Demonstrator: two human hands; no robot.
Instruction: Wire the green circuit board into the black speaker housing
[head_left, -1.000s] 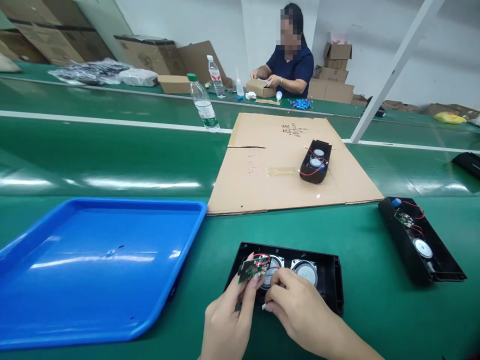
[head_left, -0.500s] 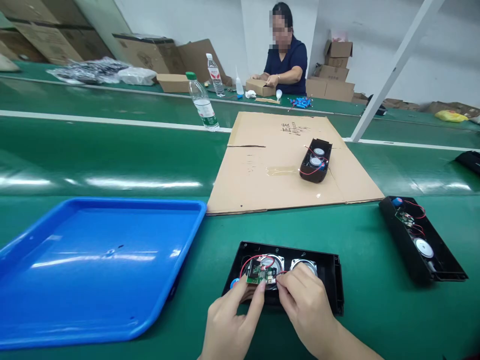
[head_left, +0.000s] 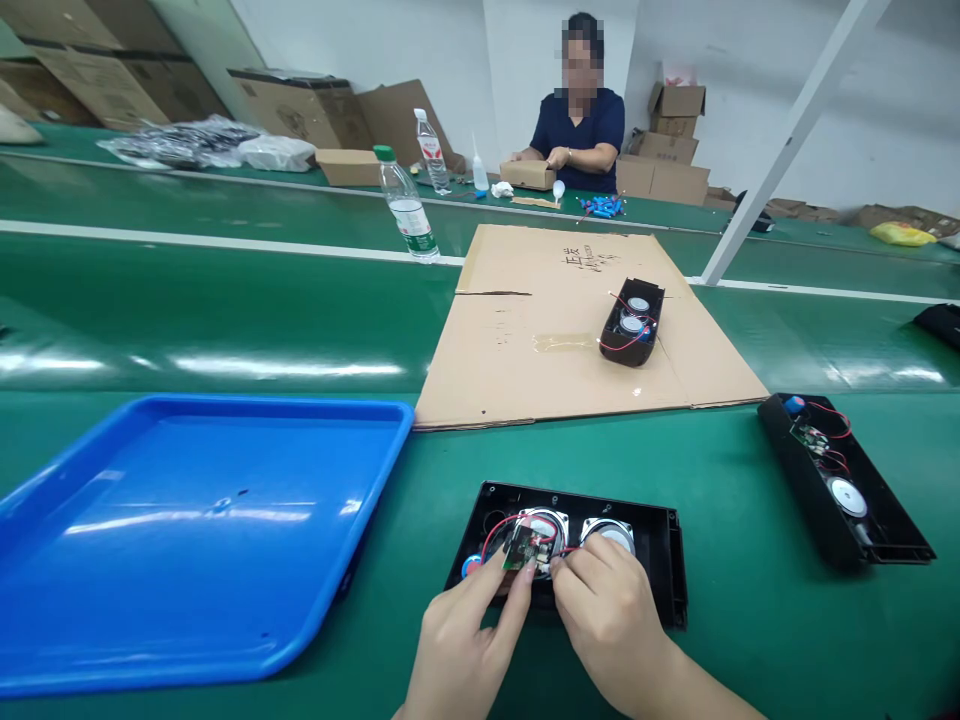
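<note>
A black speaker housing (head_left: 660,560) lies open on the green belt in front of me, with two round speaker drivers (head_left: 611,535) inside. My left hand (head_left: 465,650) pinches a small green circuit board (head_left: 523,545) with red wires over the left driver. My right hand (head_left: 607,620) rests on the housing and pinches the wires at the board's right edge. A small blue part (head_left: 469,566) shows at the housing's left end.
A blue plastic tray (head_left: 187,530) sits at my left. A flat cardboard sheet (head_left: 525,340) carries another black housing (head_left: 631,322). A third housing (head_left: 840,490) lies at right. A water bottle (head_left: 405,205) stands behind. A person (head_left: 577,120) handles a small box across the far belt.
The circuit board has turned and dropped lower over the left driver. My right hand's fingers shifted from the housing's front edge up to the board's wires. The person opposite sat up.
</note>
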